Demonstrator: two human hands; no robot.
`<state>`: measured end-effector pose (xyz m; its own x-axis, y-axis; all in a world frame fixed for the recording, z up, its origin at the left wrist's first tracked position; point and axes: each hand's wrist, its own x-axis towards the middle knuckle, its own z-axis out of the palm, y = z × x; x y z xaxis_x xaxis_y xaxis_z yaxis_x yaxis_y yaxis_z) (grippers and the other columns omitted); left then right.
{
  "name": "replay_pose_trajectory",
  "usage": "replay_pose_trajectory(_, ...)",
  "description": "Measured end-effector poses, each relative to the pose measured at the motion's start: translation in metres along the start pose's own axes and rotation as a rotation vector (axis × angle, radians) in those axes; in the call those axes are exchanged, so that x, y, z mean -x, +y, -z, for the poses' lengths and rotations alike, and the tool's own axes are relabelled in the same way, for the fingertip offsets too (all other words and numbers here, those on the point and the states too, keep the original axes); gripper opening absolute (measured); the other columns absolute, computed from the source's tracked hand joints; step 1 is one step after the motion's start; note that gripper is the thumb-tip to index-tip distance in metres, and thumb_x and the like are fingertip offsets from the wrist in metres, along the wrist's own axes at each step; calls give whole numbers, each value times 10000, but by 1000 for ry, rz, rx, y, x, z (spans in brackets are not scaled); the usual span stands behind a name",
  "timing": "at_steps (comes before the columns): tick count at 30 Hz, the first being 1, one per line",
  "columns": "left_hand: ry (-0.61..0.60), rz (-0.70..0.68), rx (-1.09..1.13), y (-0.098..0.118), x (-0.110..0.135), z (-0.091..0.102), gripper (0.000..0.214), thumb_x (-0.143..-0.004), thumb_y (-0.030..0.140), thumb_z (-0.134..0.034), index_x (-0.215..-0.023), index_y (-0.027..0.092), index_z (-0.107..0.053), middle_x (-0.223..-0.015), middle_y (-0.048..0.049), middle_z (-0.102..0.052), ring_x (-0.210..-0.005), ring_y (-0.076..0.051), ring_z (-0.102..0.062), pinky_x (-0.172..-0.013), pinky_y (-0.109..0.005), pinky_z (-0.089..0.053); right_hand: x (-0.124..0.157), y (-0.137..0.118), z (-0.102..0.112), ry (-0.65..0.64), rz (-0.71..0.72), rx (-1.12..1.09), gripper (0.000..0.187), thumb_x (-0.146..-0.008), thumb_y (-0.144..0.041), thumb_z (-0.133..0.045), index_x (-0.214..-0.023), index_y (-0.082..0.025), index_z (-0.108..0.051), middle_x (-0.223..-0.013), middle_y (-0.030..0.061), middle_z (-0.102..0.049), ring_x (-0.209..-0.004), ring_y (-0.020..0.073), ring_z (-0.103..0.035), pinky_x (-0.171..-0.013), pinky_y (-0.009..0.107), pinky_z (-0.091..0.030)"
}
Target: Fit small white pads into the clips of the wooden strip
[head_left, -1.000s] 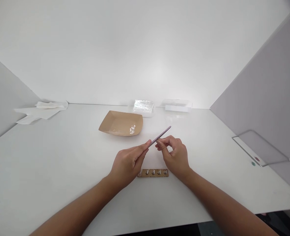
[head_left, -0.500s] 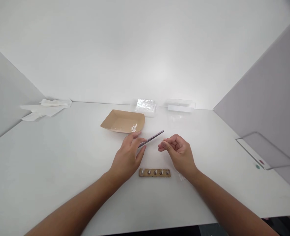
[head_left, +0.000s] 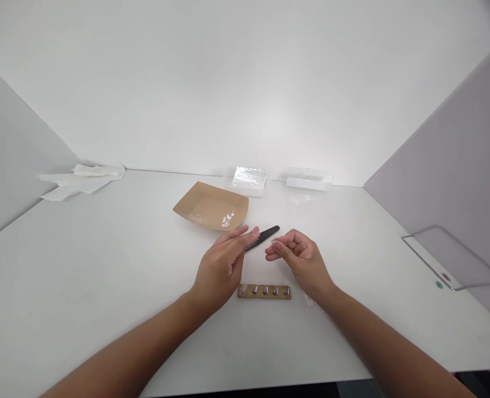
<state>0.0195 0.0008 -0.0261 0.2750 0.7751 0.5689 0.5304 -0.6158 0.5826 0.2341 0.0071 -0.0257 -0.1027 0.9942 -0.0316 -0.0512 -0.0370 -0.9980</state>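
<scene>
My left hand (head_left: 224, 264) is closed on a dark nail file (head_left: 265, 236). Its rounded end sticks out toward my right hand, and the rest is hidden by my fingers. Pinched between the thumb and fingers of my right hand (head_left: 301, 257) is a small pale piece (head_left: 273, 241), too tiny to make out. The file's end lies close beside those fingertips; I cannot tell whether they touch. Below both hands, a brown strip (head_left: 265, 295) carries several small shiny round holders and a clear piece at its left end.
Behind my left hand sits a brown paper tray (head_left: 199, 199) with small white bits (head_left: 227, 220) in it. Clear plastic packs (head_left: 250, 178) stand along the back wall. Crumpled tissues (head_left: 85, 178) lie at the left, a wire frame (head_left: 429, 265) at the right.
The nail file has turned from edge-on to showing its dark flat face, and my left hand has rolled with it, its thumb now hidden. My right hand keeps its pinch.
</scene>
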Motion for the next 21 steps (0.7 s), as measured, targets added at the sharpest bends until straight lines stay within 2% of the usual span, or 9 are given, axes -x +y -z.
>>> replay_pose_trajectory(2, 10, -9, -24, 2, -1, 1, 478, -1043, 54, -373, -1379, 247, -653, -1483, -99, -627, -1431, -262, -543, -1022, -445, -602, 1, 0, -1, 7, 6, 11, 359, -889, -536, -800, -901, -210, -651, -885, 55, -806, -809, 223, -800, -829, 383, -633)
replay_pose_trajectory(3, 29, -6, -38, 3, -2, 2, 450, -1041, 73, -402, -1361, 246, -666, -1504, -116, -596, -1417, -267, -549, -977, -423, -619, 2, 0, -1, 12, 12, 19, 354, -891, -531, -800, -902, -209, -652, -885, 56, -806, -812, 224, -800, -824, 382, -635)
replay_pose_trajectory(5, 64, 6, -46, 2, -2, 3, 320, -1036, 148, -517, -1254, 251, -728, -1338, -126, -676, -1246, -252, -657, -813, -334, -640, 4, 1, -2, 28, 43, 44, 337, -899, -520, -795, -908, -211, -659, -890, 57, -805, -828, 231, -801, -820, 384, -637)
replay_pose_trajectory(7, 72, 21, -6, 0, -2, 5, 203, -1022, 202, -605, -1121, 259, -773, -992, -62, -749, -930, -184, -732, -651, -250, -598, 6, 3, -1, 42, 96, 82, 309, -904, -501, -795, -916, -216, -676, -893, 54, -803, -839, 236, -801, -820, 389, -639)
replay_pose_trajectory(9, 61, 38, 53, -2, -2, 7, 224, -1039, 196, -583, -1127, 275, -773, -847, -3, -756, -770, -136, -733, -619, -223, -579, 6, 5, 0, 47, 149, 133, 280, -889, -480, -814, -912, -225, -701, -871, 43, -795, -835, 242, -800, -796, 386, -641)
replay_pose_trajectory(12, 62, 58, 73, -2, -2, 11, 241, -1055, 214, -565, -1175, 283, -763, -912, 13, -806, -803, -140, -767, -700, -239, -612, 3, 7, 3, 75, 233, 252, 222, -877, -446, -829, -881, -245, -735, -833, 25, -785, -810, 242, -796, -728, 374, -630)
replay_pose_trajectory(15, 35, 72, 62, 1, -5, 12, 199, -1055, 250, -581, -1131, 248, -764, -979, -15, -813, -870, -168, -765, -785, -277, -621, -1, 8, 7, 131, 379, 428, 135, -913, -397, -800, -872, -274, -761, -827, 5, -797, -801, 225, -783, -725, 384, -593)
replay_pose_trajectory(18, -41, 76, 106, 4, -8, 10, 212, -1064, 261, -548, -1066, 227, -757, -1005, -46, -774, -870, -168, -718, -697, -259, -586, 0, 6, 8, 122, 583, 555, 82, -946, -311, -779, -874, -283, -752, -842, -23, -814, -787, 193, -780, -761, 391, -528)
replay_pose_trajectory(21, -112, 167, 216, 6, -9, 7, 197, -1050, 299, -573, -1061, 244, -762, -1041, -49, -746, -892, -165, -696, -601, -226, -545, 2, 0, 7, 97, 832, 658, 137, -980, -171, -730, -882, -266, -720, -872, -41, -828, -759, 153, -787, -702, 370, -422)
